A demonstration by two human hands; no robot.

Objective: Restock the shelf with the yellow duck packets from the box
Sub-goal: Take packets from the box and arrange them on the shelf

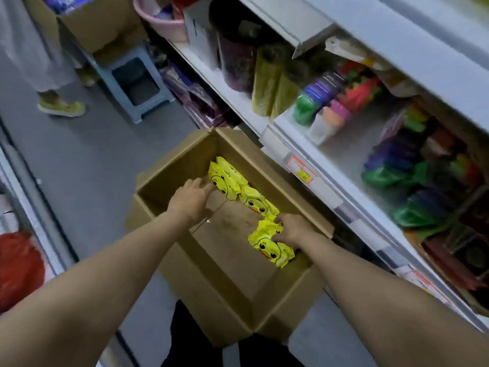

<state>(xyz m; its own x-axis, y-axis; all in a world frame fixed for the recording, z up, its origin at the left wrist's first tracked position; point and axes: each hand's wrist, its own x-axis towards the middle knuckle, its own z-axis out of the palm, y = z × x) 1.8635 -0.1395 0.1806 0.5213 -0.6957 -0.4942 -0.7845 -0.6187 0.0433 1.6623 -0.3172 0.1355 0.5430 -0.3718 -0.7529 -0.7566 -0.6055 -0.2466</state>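
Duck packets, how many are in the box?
5 yellow duck packets, probably: two overlapping at the far end of the brown cardboard box, one mid-box, two under the right hand. Others may hide.

The duck packets are bright yellow, each printed with a cartoon duck face: round black eyes, an orange beak and some black lettering. The nearest duck packet shows this pattern most plainly. The cardboard box is plain brown, with a few darker smudges on its bottom. The shelf is white, and its price label is red-edged with a yellow patch. The rolls are olive-yellow, and the plastic wares beside them are green, purple, pink and red. The floor is grey, the stool pale blue, the basin pink and the bag red.
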